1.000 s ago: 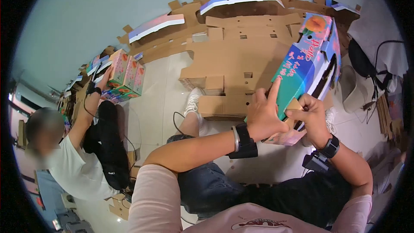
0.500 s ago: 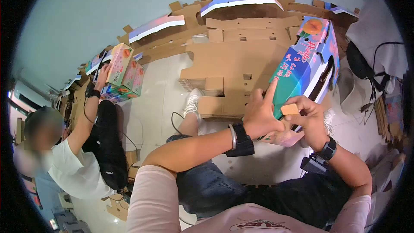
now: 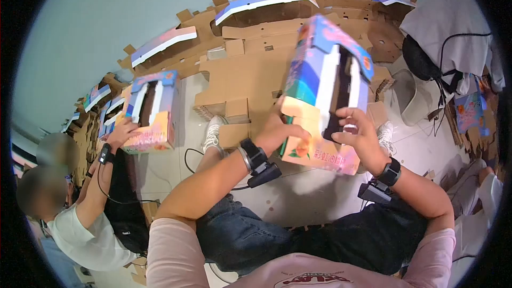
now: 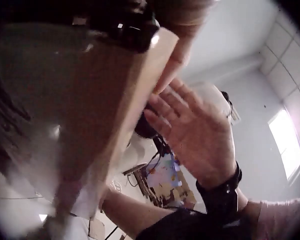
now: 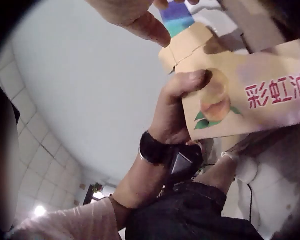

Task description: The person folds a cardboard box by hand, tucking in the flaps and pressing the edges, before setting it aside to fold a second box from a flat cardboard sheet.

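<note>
A colourful printed cardboard box [image 3: 312, 82] is held tilted in front of me, its long slotted opening facing up and its peach-coloured end panel toward me. My left hand [image 3: 277, 130] grips the near left corner, and in the right wrist view its thumb [image 5: 190, 82] presses on the panel beside a printed peach. Over the near end of the opening hovers my right hand [image 3: 362, 136], fingers loosely bent. The left wrist view shows the right hand's palm [image 4: 200, 135] with fingers extended beside the box. The left hand's other fingers are hidden behind the box.
Flat brown cardboard [image 3: 240, 80] is stacked behind the box, with more sheets along the wall. To the left, another person's hand [image 3: 122, 133] touches a similar printed box [image 3: 160, 122]. A pale bin [image 3: 408, 93] and a hanging cloth [image 3: 442, 21] are on the right.
The box has turned so its opening and end panel face me. My left hand has shifted from its side to its corner; my right hand has let go of the small tan flap.
</note>
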A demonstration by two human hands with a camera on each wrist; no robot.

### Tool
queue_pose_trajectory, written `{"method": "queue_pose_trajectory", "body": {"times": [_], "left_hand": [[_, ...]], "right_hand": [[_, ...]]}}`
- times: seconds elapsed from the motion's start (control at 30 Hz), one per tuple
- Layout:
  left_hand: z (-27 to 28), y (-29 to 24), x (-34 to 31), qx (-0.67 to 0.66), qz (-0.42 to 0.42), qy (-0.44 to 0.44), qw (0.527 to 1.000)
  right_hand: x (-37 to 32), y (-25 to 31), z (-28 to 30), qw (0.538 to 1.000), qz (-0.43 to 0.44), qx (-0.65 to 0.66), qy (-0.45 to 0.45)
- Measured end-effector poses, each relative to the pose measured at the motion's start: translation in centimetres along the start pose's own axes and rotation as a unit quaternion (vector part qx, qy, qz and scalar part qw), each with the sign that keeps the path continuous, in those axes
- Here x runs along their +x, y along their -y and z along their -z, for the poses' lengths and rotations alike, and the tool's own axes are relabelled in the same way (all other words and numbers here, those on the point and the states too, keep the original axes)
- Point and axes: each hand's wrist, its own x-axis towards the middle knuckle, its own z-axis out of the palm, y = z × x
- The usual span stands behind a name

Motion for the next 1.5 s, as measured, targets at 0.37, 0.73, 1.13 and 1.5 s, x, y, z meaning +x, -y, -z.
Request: {"method": "queue_pose_trajectory", "body": {"times": [0.37,0.73,1.13,1.5], "left_hand": [[3.5,0.1,0.9,-0.192,0.087,-0.026,0.977],[-1.7,2.8,0.4,-0.192,0.133,-0.077,0.969],[-3.2,6.8,0.5,0.035,0.229,0.209,0.950],[11.0,3.7,4.6,0.144,-0.116,-0.217,0.958]], "right_hand": [[0.5,0.3,0.1,0.948,-0.128,0.130,0.261],[0.0,-5.0,-2.3,0.847,-0.387,0.329,0.158],[4.2,-11.6,2.1,0.922,-0.253,0.291,0.027],[3.8,-11.6,10.5,0.927,-0.242,0.283,0.044]]}}
